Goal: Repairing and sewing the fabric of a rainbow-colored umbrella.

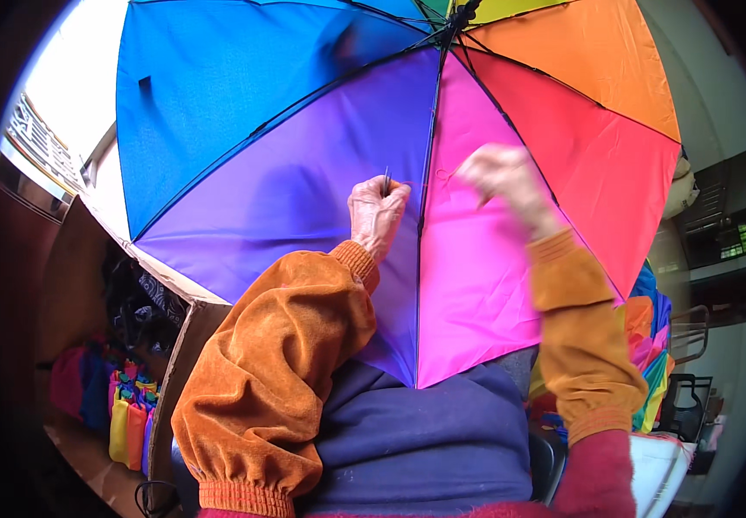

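An open umbrella (pixel 304 186) with panels in rainbow colours spreads before me, its inner side and black ribs showing. Over the purple panel, my left hand (pixel 376 217) is closed in a fist around a thin, dark metal tool (pixel 387 180), whose kind is too small to tell. My right hand (pixel 504 179), smeared by motion, is raised over the pink panel with fingers bent together. A fine red thread (pixel 443 175) curls from beside the black rib (pixel 427 173) to the right fingertips, which seem to pinch it. Whether a needle is there cannot be seen.
A cardboard box edge (pixel 185 332) stands at my left, with folded colourful umbrellas (pixel 131 423) beyond it. More bright fabric (pixel 649 345) hangs at the right, near a white surface (pixel 662 470) and a chair (pixel 690 406). The umbrella's lower edge meets my dark-blue-covered lap (pixel 429 440).
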Action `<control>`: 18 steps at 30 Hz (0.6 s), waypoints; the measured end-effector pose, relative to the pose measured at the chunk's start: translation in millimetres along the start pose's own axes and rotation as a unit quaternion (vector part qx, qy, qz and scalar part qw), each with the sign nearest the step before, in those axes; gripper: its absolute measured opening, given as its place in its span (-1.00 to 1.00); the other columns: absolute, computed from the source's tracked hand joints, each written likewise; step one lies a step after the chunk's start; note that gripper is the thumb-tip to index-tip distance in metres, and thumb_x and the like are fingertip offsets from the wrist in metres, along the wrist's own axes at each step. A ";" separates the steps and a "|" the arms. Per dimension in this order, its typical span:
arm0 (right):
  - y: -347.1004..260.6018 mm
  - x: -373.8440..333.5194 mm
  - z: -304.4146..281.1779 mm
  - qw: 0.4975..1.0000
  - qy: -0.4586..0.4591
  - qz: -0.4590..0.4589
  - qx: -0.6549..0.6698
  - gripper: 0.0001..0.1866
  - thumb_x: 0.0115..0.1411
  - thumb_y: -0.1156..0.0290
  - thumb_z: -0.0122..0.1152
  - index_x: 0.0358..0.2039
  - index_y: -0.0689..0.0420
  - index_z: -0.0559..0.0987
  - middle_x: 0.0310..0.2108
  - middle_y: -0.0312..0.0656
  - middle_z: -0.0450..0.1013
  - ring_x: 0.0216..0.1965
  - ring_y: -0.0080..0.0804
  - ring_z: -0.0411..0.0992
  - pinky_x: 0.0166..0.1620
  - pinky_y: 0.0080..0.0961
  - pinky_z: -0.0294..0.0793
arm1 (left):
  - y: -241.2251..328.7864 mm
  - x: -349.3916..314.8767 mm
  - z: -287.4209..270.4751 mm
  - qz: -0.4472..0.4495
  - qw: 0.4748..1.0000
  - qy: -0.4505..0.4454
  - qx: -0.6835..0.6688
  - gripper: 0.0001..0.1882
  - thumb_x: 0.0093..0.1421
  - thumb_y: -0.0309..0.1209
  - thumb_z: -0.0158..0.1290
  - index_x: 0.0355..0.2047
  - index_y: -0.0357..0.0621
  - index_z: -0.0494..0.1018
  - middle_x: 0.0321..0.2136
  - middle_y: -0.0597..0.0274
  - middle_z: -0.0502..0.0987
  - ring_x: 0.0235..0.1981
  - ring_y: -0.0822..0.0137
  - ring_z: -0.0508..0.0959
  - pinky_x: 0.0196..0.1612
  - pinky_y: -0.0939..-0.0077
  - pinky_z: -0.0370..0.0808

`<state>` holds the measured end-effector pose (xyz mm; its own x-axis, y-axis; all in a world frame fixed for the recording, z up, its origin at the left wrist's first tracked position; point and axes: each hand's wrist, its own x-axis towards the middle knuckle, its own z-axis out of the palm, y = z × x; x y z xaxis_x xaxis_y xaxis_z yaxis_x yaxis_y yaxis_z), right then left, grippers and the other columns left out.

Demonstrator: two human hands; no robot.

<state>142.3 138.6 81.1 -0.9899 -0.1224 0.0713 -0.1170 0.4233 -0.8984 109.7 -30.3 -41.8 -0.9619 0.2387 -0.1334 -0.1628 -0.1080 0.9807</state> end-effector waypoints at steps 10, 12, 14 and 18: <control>69.2 -7.8 85.6 0.913 0.099 -0.084 -0.386 -0.90 -0.03 0.51 0.07 -0.58 0.26 0.40 -0.69 0.00 0.35 -0.62 -0.16 0.37 -0.51 -0.32 0.36 | 12.8 -15.7 3.0 -0.022 0.997 0.020 -0.077 -0.81 0.09 -0.38 0.03 -0.61 -0.07 0.30 -0.72 0.48 0.25 -0.79 0.67 0.16 -0.81 0.76 0.03; 73.2 -9.4 83.1 0.902 0.123 -0.097 -0.402 -0.89 -0.01 0.49 0.09 -0.57 0.26 0.41 -0.68 -0.02 0.35 -0.62 -0.24 0.38 -0.51 -0.36 0.36 | 12.3 -15.1 4.6 -0.018 0.997 0.012 -0.078 -0.81 0.10 -0.38 0.03 -0.61 -0.06 0.29 -0.72 0.48 0.24 -0.79 0.67 0.16 -0.81 0.76 0.03; 55.3 -8.9 79.6 0.966 0.083 -0.011 -0.243 -0.89 0.00 0.49 0.09 -0.54 0.27 0.40 -0.68 -0.01 0.35 -0.63 -0.28 0.38 -0.52 -0.38 0.35 | 7.8 -12.0 0.3 -0.035 0.996 0.036 -0.077 -0.82 0.10 -0.38 0.02 -0.60 -0.07 0.30 -0.71 0.47 0.26 -0.79 0.67 0.16 -0.80 0.77 0.03; 53.2 -4.0 65.0 0.963 0.138 -0.122 -0.198 -0.90 0.07 0.48 0.06 -0.51 0.23 0.41 -0.63 -0.06 0.40 -0.66 -0.37 0.38 -0.57 -0.45 0.37 | 12.2 -11.0 4.0 -0.072 0.990 0.024 -0.123 -0.83 0.10 -0.38 0.02 -0.58 -0.08 0.30 -0.70 0.44 0.28 -0.78 0.66 0.17 -0.79 0.77 0.04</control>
<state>145.2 103.2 4.8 -0.9063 -0.0423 0.4205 -0.3165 0.7272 -0.6090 119.2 -30.4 -27.8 -0.9331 0.2236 -0.2815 -0.3418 -0.3093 0.8874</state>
